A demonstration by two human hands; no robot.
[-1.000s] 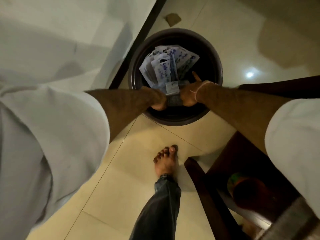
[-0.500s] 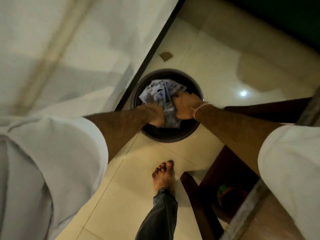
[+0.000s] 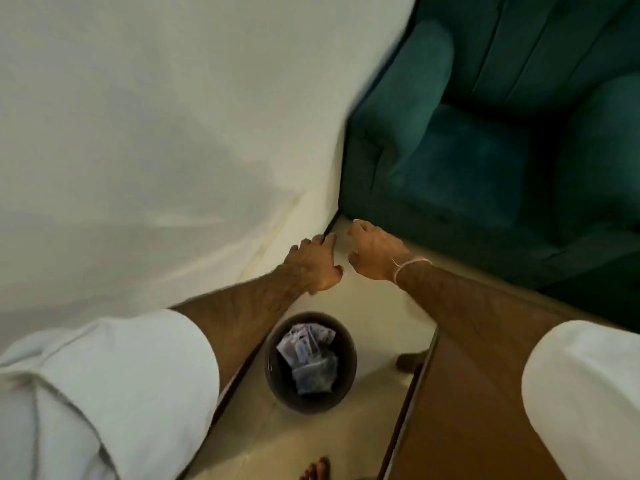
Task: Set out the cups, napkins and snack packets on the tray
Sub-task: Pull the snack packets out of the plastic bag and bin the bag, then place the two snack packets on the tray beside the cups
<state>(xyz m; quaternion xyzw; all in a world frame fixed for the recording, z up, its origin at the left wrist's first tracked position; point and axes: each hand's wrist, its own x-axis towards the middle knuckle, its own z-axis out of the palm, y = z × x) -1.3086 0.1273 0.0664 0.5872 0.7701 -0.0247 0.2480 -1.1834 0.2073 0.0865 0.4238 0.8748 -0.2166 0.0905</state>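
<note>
A dark round bin (image 3: 341, 400) stands on the floor below my arms, with several crumpled blue-and-white packets (image 3: 310, 358) inside it. My left hand (image 3: 313, 266) hovers above the floor near the wall, fingers spread and holding nothing. My right hand (image 3: 372, 251) is beside it, a pale band on the wrist, fingers loosely curled and empty. Both hands are well above and beyond the bin. No tray, cups or napkins are in view.
A white wall (image 3: 156, 133) fills the left side. A teal armchair (image 3: 485, 140) stands at the back right. A brown wooden table top (image 3: 467, 410) runs along the right. Cream floor tiles (image 3: 377, 313) lie between them, and my bare foot (image 3: 317, 471) shows at the bottom edge.
Both hands let go of the packets and lifted out of the bin. My head rose, so the bin is now smaller and lower in view and the armchair has appeared.
</note>
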